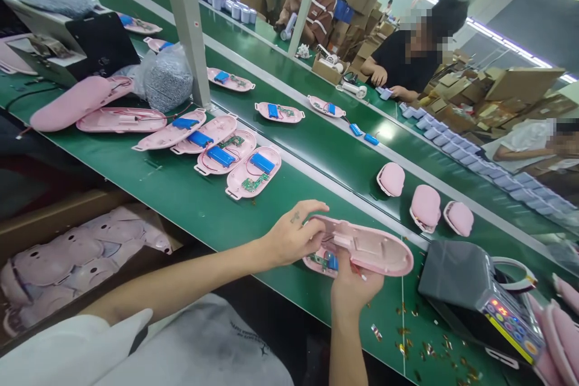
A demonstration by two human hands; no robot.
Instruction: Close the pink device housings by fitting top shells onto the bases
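My right hand [355, 283] grips a long pink shell [384, 251], its hollow side showing, above the green bench. Bent fingers of my left hand [294, 232] press at the shell's left end. Below that shell is a pink half [312, 264] with a green circuit board and a blue battery, partly hidden by my hands. Several open pink halves with blue batteries, such as this one [271, 183], lie to the upper left.
A black tape dispenser [465, 283] with a lit panel stands at right, scraps near it. Closed pink units [425, 205] sit on the conveyor [335, 160]. A metal post [185, 30] rises at left. A box [90, 199] holds pink parts. Other people sit across.
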